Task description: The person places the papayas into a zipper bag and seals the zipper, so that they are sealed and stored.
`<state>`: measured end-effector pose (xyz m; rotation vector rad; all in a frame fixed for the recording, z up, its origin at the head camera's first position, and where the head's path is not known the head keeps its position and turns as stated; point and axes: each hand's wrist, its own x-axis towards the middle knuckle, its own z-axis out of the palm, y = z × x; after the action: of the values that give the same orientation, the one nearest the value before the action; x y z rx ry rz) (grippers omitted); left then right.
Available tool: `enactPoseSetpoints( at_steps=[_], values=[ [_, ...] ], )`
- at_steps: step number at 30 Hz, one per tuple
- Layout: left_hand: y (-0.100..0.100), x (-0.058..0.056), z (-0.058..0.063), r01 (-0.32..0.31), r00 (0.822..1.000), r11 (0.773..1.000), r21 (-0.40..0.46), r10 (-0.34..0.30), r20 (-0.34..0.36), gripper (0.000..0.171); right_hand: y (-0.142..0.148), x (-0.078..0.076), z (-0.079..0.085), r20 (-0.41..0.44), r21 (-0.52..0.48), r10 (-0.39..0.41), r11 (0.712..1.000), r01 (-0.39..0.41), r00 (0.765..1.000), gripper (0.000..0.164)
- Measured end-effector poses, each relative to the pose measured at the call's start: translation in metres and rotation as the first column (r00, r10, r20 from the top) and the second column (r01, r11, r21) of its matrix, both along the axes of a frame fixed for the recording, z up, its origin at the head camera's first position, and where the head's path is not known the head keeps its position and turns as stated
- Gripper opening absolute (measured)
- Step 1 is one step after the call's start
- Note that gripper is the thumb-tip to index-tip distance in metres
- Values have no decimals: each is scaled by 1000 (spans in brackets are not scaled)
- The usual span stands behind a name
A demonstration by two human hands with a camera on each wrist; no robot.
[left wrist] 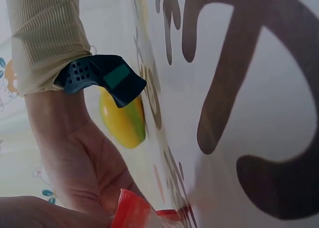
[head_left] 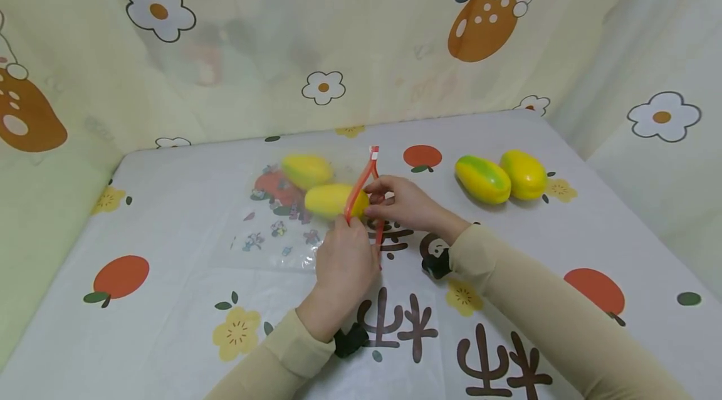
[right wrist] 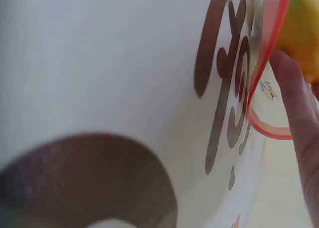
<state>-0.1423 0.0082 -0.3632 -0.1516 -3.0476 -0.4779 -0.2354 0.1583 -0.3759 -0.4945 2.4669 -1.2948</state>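
A clear zip bag with red edges (head_left: 361, 185) and small cartoon prints lies on the cloth, its mouth held up. My left hand (head_left: 346, 256) pinches the near side of the red edge; in the left wrist view, part of this hand shows beside the red strip (left wrist: 130, 208). Inside the bag, a yellow mango (head_left: 327, 200) lies by the mouth, with a yellow-green mango (head_left: 307, 170) behind it. My right hand (head_left: 407, 202) reaches through the mouth and holds the nearer mango's end between its fingers, as the right wrist view shows at the mango (right wrist: 301, 36).
Two more yellow-green mangoes, one on the left (head_left: 483, 180) and one on the right (head_left: 523, 175), touch each other on the cloth at the back right. A printed tablecloth (head_left: 169, 337) covers the table. Patterned curtains (head_left: 242, 42) stand behind it and along the sides.
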Motion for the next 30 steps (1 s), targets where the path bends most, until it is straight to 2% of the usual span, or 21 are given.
enactPoseSetpoints(
  at_steps=[5,7,10,16,22,30],
  values=[
    [-1,0,0,7,999,1000,-18,-8,-37,53,3,3,0,76,8,176,984,-178,981,53],
    [-1,0,0,11,999,1000,-15,-12,-46,52,5,4,-1,98,22,211,976,-215,972,58],
    [-1,1,1,16,999,1000,-10,-17,-51,49,8,6,-2,72,33,227,973,-230,971,59],
    [0,1,1,0,999,1000,-10,-1,-33,51,23,10,3,24,13,176,984,-176,984,50],
    [1,2,0,-15,1000,1000,6,15,-4,50,54,13,13,-28,31,79,996,-78,996,41],
    [1,4,-4,-6,1000,1000,-3,6,-29,48,113,29,44,-57,-52,-39,998,36,998,38]
  ],
)
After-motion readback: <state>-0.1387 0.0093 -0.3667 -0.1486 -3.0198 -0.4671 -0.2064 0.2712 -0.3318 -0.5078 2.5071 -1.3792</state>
